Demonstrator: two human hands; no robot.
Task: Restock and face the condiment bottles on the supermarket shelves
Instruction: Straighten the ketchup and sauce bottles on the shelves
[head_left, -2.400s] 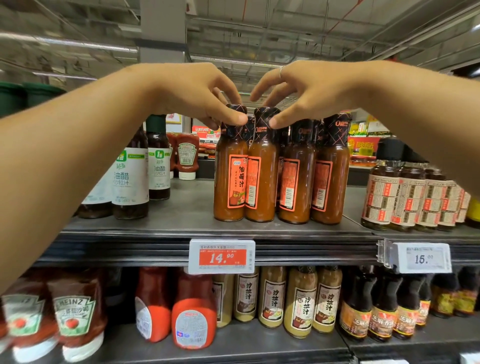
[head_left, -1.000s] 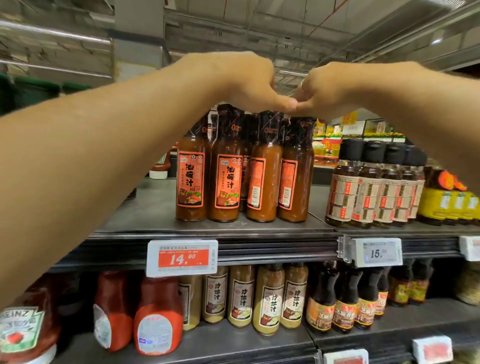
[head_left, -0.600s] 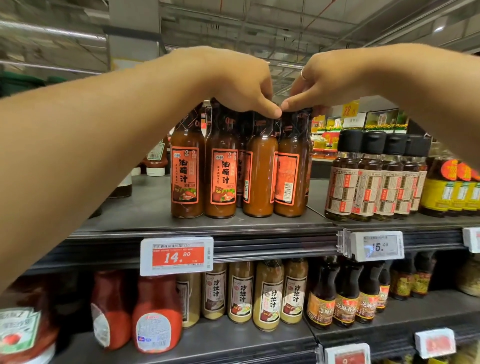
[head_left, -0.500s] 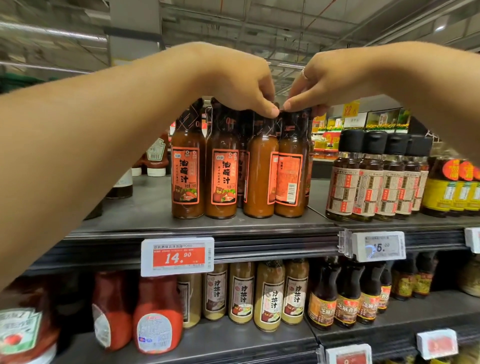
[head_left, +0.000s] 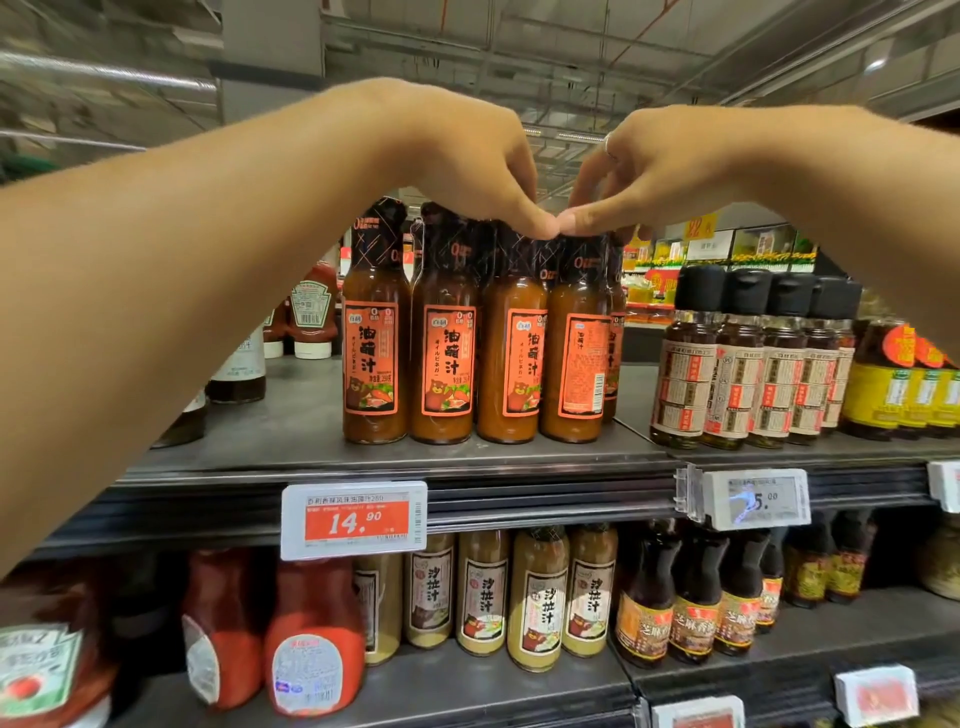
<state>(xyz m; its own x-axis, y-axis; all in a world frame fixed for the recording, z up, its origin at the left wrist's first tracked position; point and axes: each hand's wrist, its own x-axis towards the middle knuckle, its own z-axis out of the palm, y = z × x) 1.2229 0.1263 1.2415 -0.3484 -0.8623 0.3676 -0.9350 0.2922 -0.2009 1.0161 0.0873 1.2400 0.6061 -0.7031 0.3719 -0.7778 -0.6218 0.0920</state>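
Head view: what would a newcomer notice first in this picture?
Two bare arms meet in the centre, the left hand and the right hand pinching the caps of the orange sauce bottles in the upper shelf's front row. Just below, the red price tag reading 14.90 stands out on the shelf edge.

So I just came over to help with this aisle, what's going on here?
A person is facing the orange sauce bottles on the upper shelf. The left hand grips the third bottle's cap, the right hand the fourth's. Three front labels face out; the fourth is turned sideways.
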